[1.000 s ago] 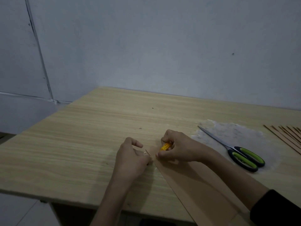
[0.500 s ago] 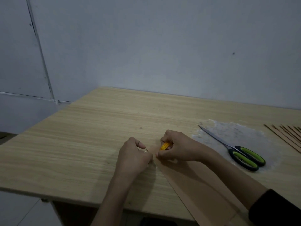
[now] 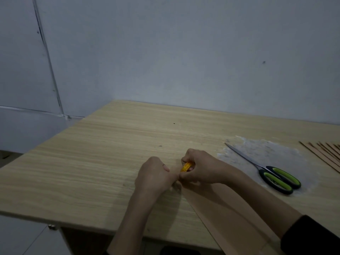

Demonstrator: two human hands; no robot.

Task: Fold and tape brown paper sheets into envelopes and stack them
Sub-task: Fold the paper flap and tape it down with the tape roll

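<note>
— Where's the paper?

— Brown paper sheet point(image 3: 230, 214) is flat on the table point(image 3: 92, 172). It runs from the near right edge up to the hands, w/ its far corner right under them.

— And the hands?

— Right hand point(image 3: 200, 170) is curled round a small yellow tape roll point(image 3: 186, 166), thumb & fingers clamped on its rim. Left hand point(image 3: 154, 173) is curled in too, knuckles up, touching the right thumb at the sheet's corner. Prob. it's pinching the loose tape end, but the light's dim and I can't tell.

— How'll that stuff handle?

— Paper looks thin and light, so I'd guess it slides on that smooth top and creases for good if bent wrong. Best to pin it flat near the corner, not lift it. Tape's the fiddly bit (it sticks to itself the moment it goes slack), so keep it taut, roll by the rim and end by its very tip.

— Anything else out?

— Scissors point(image 3: 272, 173) w/ green handles lie well off to the right, and there's a fanned stack of brown pieces point(image 3: 329, 153) at the far right edge.
</note>
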